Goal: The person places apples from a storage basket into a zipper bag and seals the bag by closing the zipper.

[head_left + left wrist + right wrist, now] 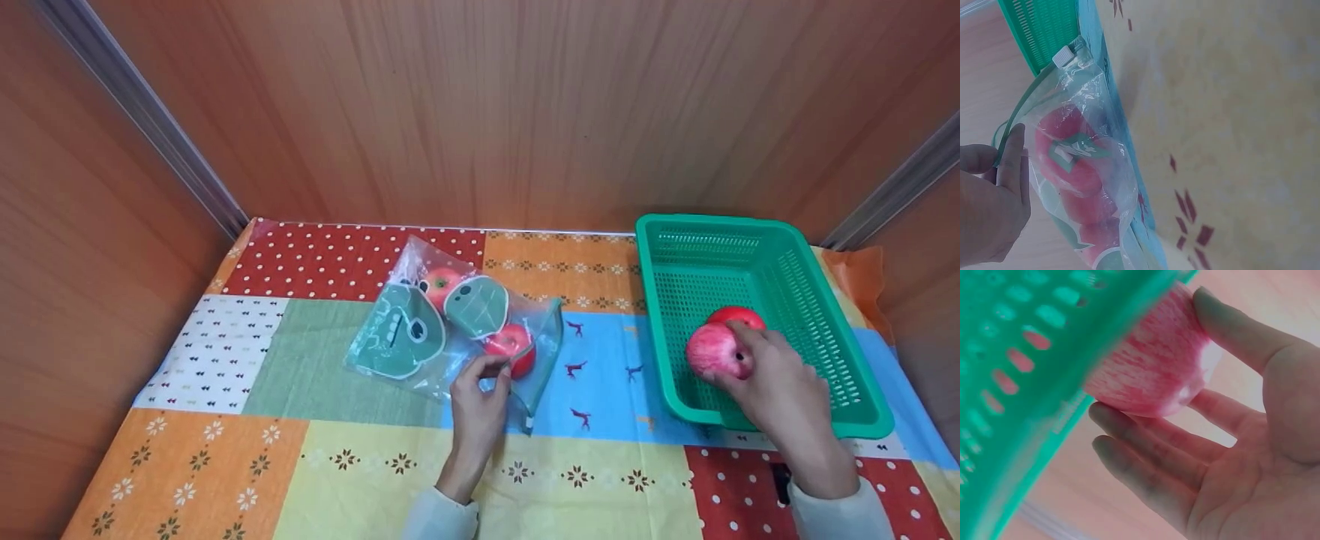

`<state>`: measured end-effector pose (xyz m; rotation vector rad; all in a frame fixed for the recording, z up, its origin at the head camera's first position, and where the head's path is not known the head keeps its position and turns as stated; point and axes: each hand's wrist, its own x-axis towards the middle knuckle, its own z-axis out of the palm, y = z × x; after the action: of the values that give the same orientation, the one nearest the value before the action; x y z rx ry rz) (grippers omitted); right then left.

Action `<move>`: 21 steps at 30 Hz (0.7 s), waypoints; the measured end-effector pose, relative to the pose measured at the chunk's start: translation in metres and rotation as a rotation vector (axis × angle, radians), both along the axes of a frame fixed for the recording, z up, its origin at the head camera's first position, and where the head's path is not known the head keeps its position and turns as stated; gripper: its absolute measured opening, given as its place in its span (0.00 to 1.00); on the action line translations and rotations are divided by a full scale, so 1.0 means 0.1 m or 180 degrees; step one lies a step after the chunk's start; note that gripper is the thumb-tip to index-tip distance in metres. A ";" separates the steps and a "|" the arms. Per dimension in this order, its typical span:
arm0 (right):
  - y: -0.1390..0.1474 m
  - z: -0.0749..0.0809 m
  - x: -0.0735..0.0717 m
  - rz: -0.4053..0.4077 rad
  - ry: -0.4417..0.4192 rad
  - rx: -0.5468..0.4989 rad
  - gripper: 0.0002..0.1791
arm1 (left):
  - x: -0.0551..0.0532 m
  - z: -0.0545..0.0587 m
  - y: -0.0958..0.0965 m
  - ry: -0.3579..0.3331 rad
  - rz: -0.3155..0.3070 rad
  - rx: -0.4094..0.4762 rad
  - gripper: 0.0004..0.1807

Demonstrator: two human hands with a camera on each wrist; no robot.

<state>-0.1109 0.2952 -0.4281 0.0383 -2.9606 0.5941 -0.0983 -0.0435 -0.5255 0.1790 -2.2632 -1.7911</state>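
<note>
With thumb and fingers, my left hand (481,400) pinches the green-trimmed mouth of a clear plastic zipper bag (448,371). Green cartoon shapes are printed on the bag, which lies on the cloth with red apples (442,285) inside. In the left wrist view the white zipper slider (1063,57) shows at the far end of the mouth. My right hand (787,390) grips a pink-streaked apple (716,351) at the near part of a green basket (776,427). Behind that apple, partly hidden, a redder apple (739,316) sits in the basket.
A patchwork-print cloth (360,480) covers the table. Wood-grain panels (450,112) enclose it at the back and on both sides. The basket stands at the right, near the right panel, with an orange fold of material (862,281) beside it.
</note>
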 end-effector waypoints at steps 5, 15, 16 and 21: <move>-0.19 0.11 0.05 -0.0014 0.0245 -0.0058 0.48 | 0.00 0.02 0.00 -0.0012 0.0002 -0.0008 0.10; -0.70 0.13 0.13 0.0072 0.0540 -0.0194 0.48 | 0.00 0.03 0.00 -0.0110 -0.0018 0.0055 0.11; -0.76 0.10 0.14 0.0115 0.0559 -0.0192 0.48 | 0.00 0.03 0.00 -0.0105 -0.0014 0.0052 0.11; -1.02 -0.08 0.18 0.0416 0.0605 -0.0178 0.46 | 0.00 0.02 0.01 -0.0037 0.0025 -0.0028 0.11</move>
<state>-0.0929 0.1932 -0.4362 0.2694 -2.7714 0.6497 -0.0986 -0.0424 -0.5235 0.1969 -2.2748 -1.7806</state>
